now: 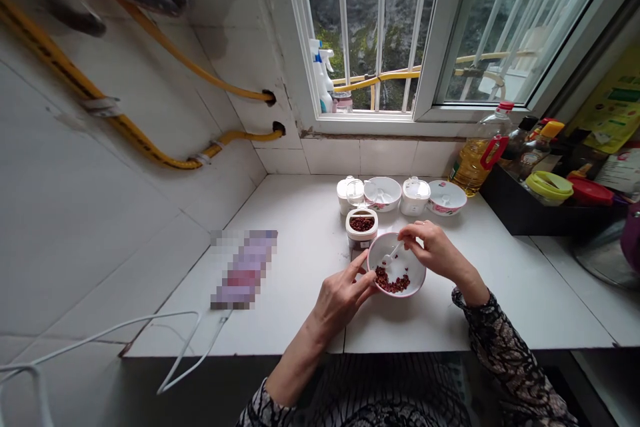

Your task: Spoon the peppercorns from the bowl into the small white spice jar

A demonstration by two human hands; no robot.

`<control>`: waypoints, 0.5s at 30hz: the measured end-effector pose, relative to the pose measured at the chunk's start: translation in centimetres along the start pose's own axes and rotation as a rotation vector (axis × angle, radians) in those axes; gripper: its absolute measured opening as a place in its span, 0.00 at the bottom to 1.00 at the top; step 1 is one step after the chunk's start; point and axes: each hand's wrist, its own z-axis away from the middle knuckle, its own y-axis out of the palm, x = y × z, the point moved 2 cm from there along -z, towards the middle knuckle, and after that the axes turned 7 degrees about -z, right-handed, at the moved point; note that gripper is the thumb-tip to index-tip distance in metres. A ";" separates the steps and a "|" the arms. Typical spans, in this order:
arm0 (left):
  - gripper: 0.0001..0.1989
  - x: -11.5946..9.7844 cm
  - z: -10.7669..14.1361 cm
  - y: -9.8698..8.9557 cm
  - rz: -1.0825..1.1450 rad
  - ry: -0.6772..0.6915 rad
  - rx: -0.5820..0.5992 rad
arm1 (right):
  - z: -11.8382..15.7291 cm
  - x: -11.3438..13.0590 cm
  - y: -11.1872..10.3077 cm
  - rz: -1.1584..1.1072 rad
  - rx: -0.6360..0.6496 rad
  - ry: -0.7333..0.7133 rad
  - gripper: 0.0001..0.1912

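Observation:
A white bowl with a pink rim [419,273] stands on the white counter, with dark red dried bits [393,281] at its near side. My left hand [345,290] grips the bowl's left edge between thumb and fingers. Pinched in my right hand [431,248] is a small white spoon [391,255], its tip down inside the bowl. Just behind the bowl, to the left, an open white container [362,237] holds more of the dark red bits.
Behind are two white lidded containers [415,197] and two flowered bowls [447,196]. An oil bottle [473,159] and a black box [520,210] of jars stand at right. A blurred-out flat object [245,270] with a white cable [193,340] lies left.

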 end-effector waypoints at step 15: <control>0.09 0.0 0.0 0.0 0.028 0.002 -0.005 | -0.2 -1.2 -0.4 -0.507 0.010 0.309 0.09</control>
